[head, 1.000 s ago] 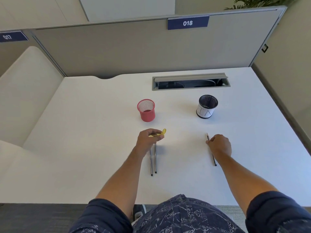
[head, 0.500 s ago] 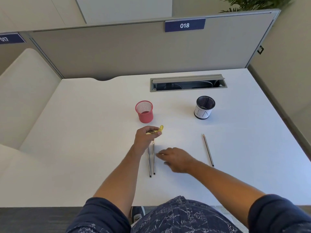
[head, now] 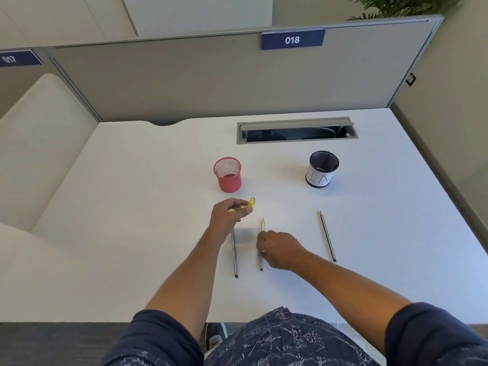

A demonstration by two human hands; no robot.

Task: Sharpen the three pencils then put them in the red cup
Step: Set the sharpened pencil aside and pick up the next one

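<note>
**Right hand takes the middle pencil while the left holds the sharpener ready**

A white desk [head: 132,207] fills the view, closed off at the far side by a grey partition [head: 184,83] with a blue label reading 018. A cable slot [head: 297,130] is cut into the desk near the partition. In front of it stand two mesh cups, well apart: the red cup [head: 227,175] to the left, with no pencils in it, and a black cup with a white band [head: 322,169] to the right.

Three pencils lie nearer the person, all pointing away. The left pencil [head: 234,257] lies partly under the left hand. The middle pencil [head: 262,225] runs under the right hand. The right pencil [head: 327,236] lies alone, well apart from both hands.

The left hand [head: 227,216] hovers just near of the red cup, fingers curled around a small yellow sharpener [head: 249,204], probably kept raised so a pencil can be fed straight in. The right hand [head: 280,249] sits over the middle pencil with fingers bent down around its shaft, apparently pinching it; the exact contact is hidden by the hand.

Compared with half a second ago, the two left pencils, then lying side by side, are now clearly separated, and the right hand has closed onto the middle one. A second ago that hand was on the right pencil.
</note>
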